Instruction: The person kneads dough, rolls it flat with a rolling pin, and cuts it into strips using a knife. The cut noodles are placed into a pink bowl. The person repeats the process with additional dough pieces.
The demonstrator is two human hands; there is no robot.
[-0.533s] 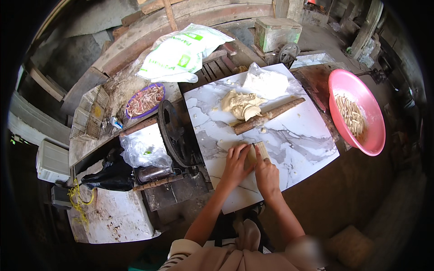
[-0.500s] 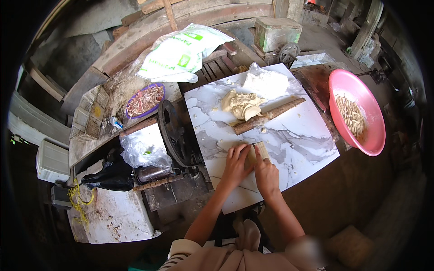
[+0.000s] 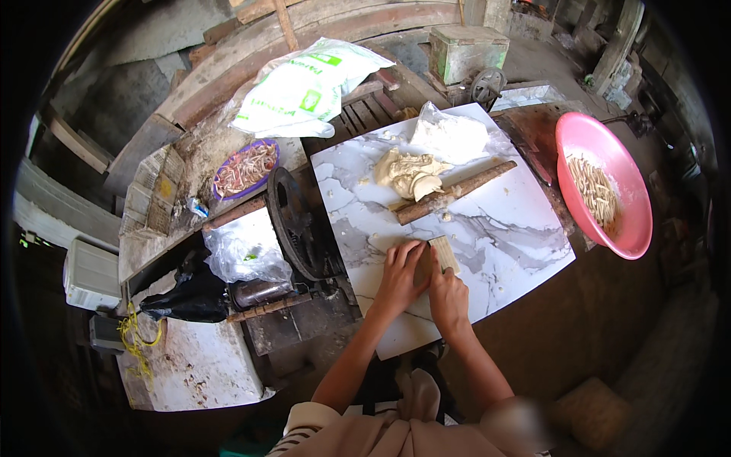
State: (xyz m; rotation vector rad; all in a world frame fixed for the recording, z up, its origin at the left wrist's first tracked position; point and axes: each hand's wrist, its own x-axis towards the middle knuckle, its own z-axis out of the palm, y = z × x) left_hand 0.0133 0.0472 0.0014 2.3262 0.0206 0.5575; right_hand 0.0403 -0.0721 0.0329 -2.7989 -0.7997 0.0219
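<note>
A flat dough piece [image 3: 445, 254] lies on a marble-patterned board [image 3: 521, 247], beside the right hand [image 3: 449, 297], forefinger extended, and the left hand [image 3: 399, 280], fingers bent, what either grips impossible to tell, with a wooden stick [image 3: 458, 192] beyond.

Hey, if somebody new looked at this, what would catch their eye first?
Probably the big pink basin on the right, holding pale strips. Next, the white marbled board in the middle, with a lumpy dough-like mound beside a wooden rod. Then the left hand and right hand, close together at a pale slab.
</note>
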